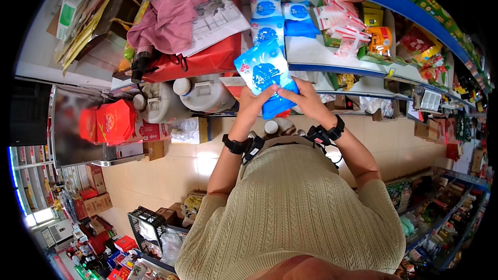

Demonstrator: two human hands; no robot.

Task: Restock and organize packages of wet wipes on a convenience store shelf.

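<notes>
A blue-and-white plastic packet (265, 70) is held tilted in front of the shelf edge. My left hand (252, 102) grips its lower left side, with the thumb lying on the front face. On the lower right side my right hand (307, 99) is closed around it, its thumb near the left one. The fingers behind the packet are hidden. Similar packets stand beyond it on the shelf: an upper left one (265, 8), one (267, 30) partly covered by the held packet, and a right-hand one (299, 11) with another below it.
To the left on the shelf lie a pink cloth (174, 15), a printed paper sheet (220, 21) and a red bag (223, 57). Pink-and-white packets (342, 18) fill a box at the right. White jugs (207, 93) stand below; a black crate (147, 223) is behind me.
</notes>
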